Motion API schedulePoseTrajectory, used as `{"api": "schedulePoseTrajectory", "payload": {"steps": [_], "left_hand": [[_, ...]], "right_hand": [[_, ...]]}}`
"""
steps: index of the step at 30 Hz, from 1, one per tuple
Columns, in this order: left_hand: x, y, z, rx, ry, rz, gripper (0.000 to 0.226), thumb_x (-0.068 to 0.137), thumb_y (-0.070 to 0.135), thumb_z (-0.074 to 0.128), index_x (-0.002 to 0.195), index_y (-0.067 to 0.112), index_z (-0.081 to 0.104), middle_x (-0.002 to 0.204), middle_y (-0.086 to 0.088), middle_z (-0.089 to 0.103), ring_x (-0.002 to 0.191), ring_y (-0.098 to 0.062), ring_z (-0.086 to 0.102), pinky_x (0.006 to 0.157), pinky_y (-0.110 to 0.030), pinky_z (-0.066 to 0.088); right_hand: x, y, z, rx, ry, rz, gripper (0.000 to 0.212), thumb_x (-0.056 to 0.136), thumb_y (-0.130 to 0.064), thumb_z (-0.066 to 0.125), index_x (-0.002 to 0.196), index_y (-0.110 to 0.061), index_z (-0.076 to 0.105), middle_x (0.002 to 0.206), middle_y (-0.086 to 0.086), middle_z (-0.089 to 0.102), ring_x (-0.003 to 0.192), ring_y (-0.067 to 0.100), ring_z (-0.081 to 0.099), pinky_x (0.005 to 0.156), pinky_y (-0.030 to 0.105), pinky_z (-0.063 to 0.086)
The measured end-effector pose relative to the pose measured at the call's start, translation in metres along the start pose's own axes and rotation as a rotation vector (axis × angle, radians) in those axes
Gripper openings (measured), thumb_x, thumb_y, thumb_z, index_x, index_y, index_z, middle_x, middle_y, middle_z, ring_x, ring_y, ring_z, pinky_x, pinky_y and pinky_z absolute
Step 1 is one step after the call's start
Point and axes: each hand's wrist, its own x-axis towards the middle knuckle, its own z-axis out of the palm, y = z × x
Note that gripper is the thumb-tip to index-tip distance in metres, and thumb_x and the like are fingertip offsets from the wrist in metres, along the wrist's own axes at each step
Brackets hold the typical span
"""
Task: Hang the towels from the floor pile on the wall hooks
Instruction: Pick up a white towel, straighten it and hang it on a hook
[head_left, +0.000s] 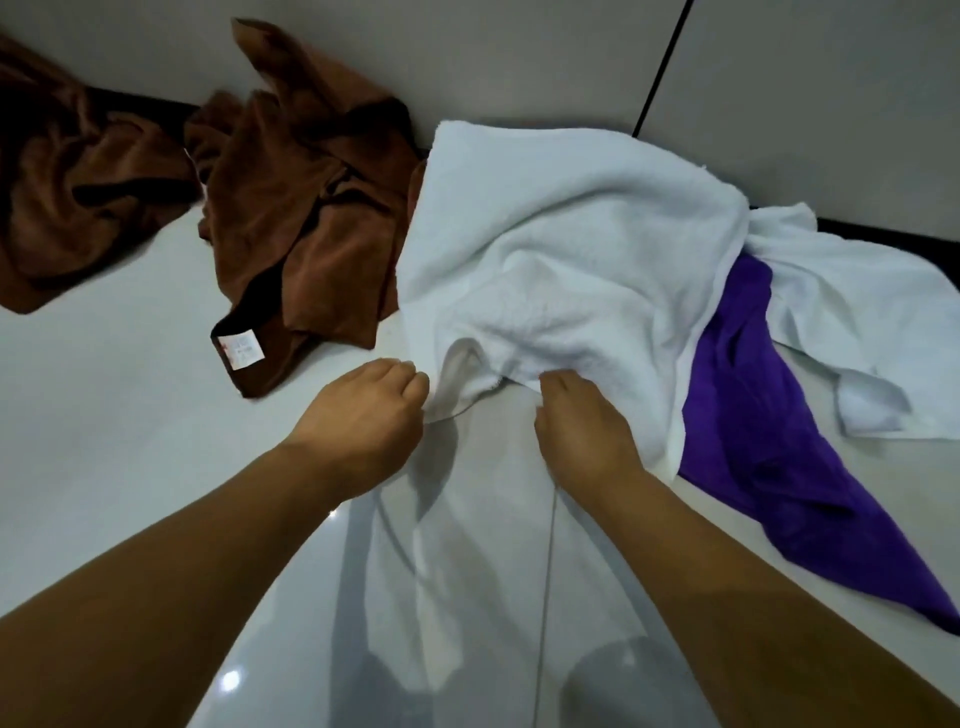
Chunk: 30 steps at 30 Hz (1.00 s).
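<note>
White towel (561, 249) lies crumpled on the floor (104, 415) against the wall base, near hem bunched toward the camera. Both hands are on that hem: left hand (363, 410) curled at the left corner fold, right hand (582, 421) curled into the edge just right of it. Both look like pinches; fingertips are hidden under cloth, so grip depth is unclear.

Risks:
- White towel overlaps the purple towel (753, 415) on its right side. Lifting may drag the purple one along or tangle the two.
- A second white piece (841, 312) sits behind the purple; can't tell if it's the same towel or separate. If same, the lift is longer and heavier than the hem grip suggests.
- Hands are close together on one edge, so the rest hangs and trails; a shallow pinch could slip.
- Left edge touches the brown towel (301, 208); could snag. Another brown towel (67, 197) sits well apart.
- Glossy floor, hooks out of view.
</note>
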Motion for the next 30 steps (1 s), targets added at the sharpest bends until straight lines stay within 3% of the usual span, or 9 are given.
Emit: {"api": "schedulePoseTrajectory", "payload": {"steps": [2,5,9,12,17,21,23,25,30], "left_hand": [[0.002,-0.007,0.006,0.030,-0.031,0.033,0.015,0.072,0.013,0.066,0.083,0.003,0.067,0.081,-0.016,0.068,0.070,-0.031,0.066,0.060,-0.035,0.057],[0.008,-0.013,0.007,0.053,-0.035,-0.001,0.032,0.079,0.027,0.043,0.082,0.005,0.067,0.081,-0.012,0.068,0.071,-0.029,0.067,0.060,-0.033,0.056],[0.012,-0.008,0.008,-0.026,-0.091,-0.104,0.039,0.094,0.031,0.035,0.108,0.005,0.060,0.112,-0.012,0.061,0.102,-0.029,0.058,0.085,-0.033,0.047],[0.011,-0.003,0.011,-0.004,-0.138,-0.032,0.040,0.081,0.033,0.038,0.084,0.003,0.064,0.085,-0.014,0.066,0.073,-0.031,0.064,0.060,-0.031,0.052],[0.012,-0.001,0.010,0.020,-0.168,-0.012,0.039,0.077,0.030,0.034,0.076,0.004,0.063,0.075,-0.012,0.065,0.063,-0.029,0.062,0.052,-0.028,0.050],[0.013,0.001,0.005,0.040,-0.107,-0.007,0.040,0.079,0.029,0.034,0.077,0.005,0.065,0.075,-0.011,0.066,0.064,-0.027,0.064,0.053,-0.026,0.051],[0.011,0.001,0.002,0.027,-0.113,0.009,0.040,0.081,0.030,0.033,0.080,0.005,0.065,0.077,-0.011,0.066,0.067,-0.027,0.064,0.056,-0.027,0.052],[0.009,0.003,-0.003,0.018,-0.133,0.006,0.040,0.083,0.031,0.032,0.080,0.006,0.063,0.078,-0.010,0.065,0.069,-0.028,0.063,0.058,-0.030,0.053],[0.004,0.005,-0.021,0.006,-0.078,-0.017,0.042,0.085,0.034,0.028,0.080,0.008,0.062,0.077,-0.008,0.065,0.068,-0.026,0.062,0.056,-0.032,0.052]], "right_hand": [[0.009,0.006,0.007,-0.051,-0.033,0.049,0.020,0.093,-0.007,0.050,0.113,-0.006,0.053,0.110,0.006,0.055,0.099,0.019,0.056,0.077,0.021,0.038],[0.013,0.003,0.018,-0.100,0.110,0.001,0.026,0.064,0.005,0.077,0.085,0.001,0.063,0.080,0.014,0.062,0.068,0.026,0.062,0.058,0.029,0.049],[0.015,0.002,0.015,-0.322,0.158,-0.082,0.022,0.043,0.011,0.059,0.059,-0.004,0.059,0.061,0.012,0.058,0.048,0.022,0.056,0.044,0.022,0.044],[0.020,0.006,0.012,-0.375,0.119,-0.133,0.025,0.038,0.012,0.057,0.054,-0.007,0.055,0.058,0.008,0.055,0.044,0.018,0.052,0.038,0.020,0.037],[0.022,0.012,0.014,-0.372,0.182,-0.147,0.032,0.051,0.013,0.030,0.053,-0.010,0.053,0.055,0.006,0.052,0.042,0.016,0.050,0.037,0.019,0.034],[0.018,0.007,0.002,-0.035,0.181,0.065,0.021,0.062,0.012,0.057,0.075,-0.005,0.054,0.061,0.005,0.049,0.051,0.015,0.049,0.045,0.021,0.035],[0.018,0.010,-0.006,0.259,0.009,0.206,0.022,0.082,0.010,0.047,0.091,-0.010,0.040,0.069,-0.002,0.040,0.057,0.008,0.039,0.050,0.016,0.028],[0.017,0.014,-0.015,0.447,-0.100,0.311,0.017,0.089,0.006,0.038,0.092,-0.010,0.034,0.070,-0.004,0.036,0.058,0.006,0.034,0.048,0.019,0.026],[0.004,0.008,-0.045,0.417,-0.189,0.294,0.018,0.100,-0.018,0.036,0.085,-0.008,0.038,0.075,0.001,0.044,0.074,0.020,0.047,0.058,0.029,0.034]]}}
